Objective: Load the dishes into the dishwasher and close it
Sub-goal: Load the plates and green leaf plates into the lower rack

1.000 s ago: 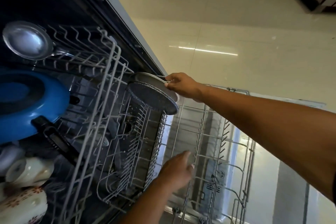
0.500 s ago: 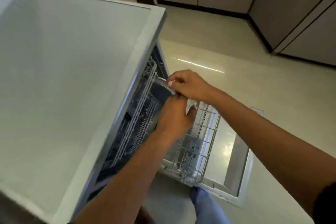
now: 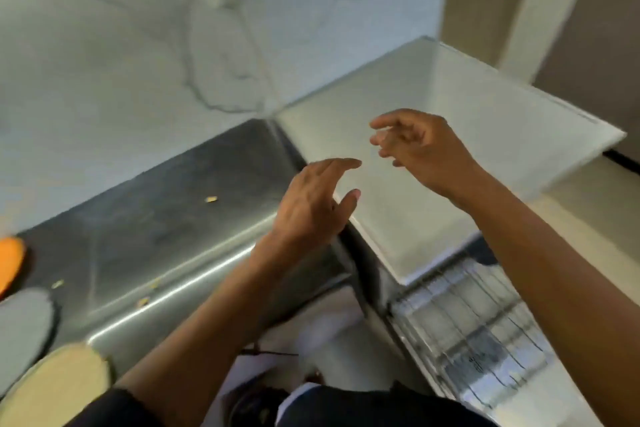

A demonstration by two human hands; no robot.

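Near right: dishwasher (image 3: 433, 163) open, wire rack (image 3: 478, 333) pulled out. Near left: plates (image 3: 55, 388) on steel surface (image 3: 156, 236). Farther, left hand (image 3: 311, 208) and right hand (image 3: 419, 146) raised, fingers loosely spread, holding nothing.

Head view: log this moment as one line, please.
left hand: open, empty | right hand: open, empty | white wire dishwasher rack: pulled out | orange, grey and beige dishes: on steel counter

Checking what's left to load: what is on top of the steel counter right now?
On the steel counter lie a few small crumbs and, at the left edge, orange, grey and beige dishes, all cropped by the frame. The left forearm covers part of the front edge.
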